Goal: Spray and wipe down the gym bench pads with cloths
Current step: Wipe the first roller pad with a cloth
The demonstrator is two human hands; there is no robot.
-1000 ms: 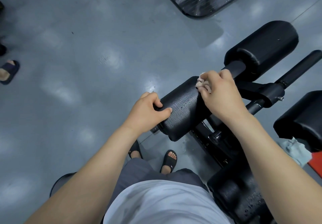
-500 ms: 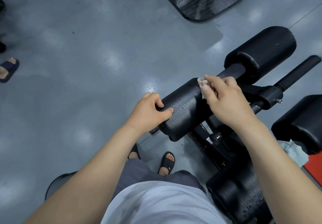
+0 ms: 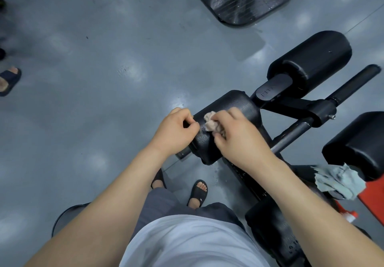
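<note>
Your right hand (image 3: 239, 135) is curled round a small crumpled pinkish-beige cloth (image 3: 211, 122) and presses it onto the top of the near black textured cylindrical roller pad (image 3: 234, 104). The cloth pokes out at your fingertips, on the roller's left half, just beside your left hand (image 3: 174, 131). That left hand is clamped on the roller's left end with fingers wrapped over it, likely bracing it against spin.

Status, my read:
- Near roller is mid-wipe. Can't tell how much of its underside is done.
- Low black padded block (image 3: 276, 235) by your right forearm shows droplets, so it's sprayed but probably not wiped dry.
- Far black cylindrical roller pad (image 3: 320, 56) and black rectangular pad (image 3: 361, 144) at right show no wet or wipe marks. Treat both as open.

A pale blue-green rumpled cloth (image 3: 336, 183) lies below that rectangular pad, well apart from both hands. The red-and-white tip (image 3: 350, 214) under your right arm may be the sprayer, but too little shows to say.
</note>
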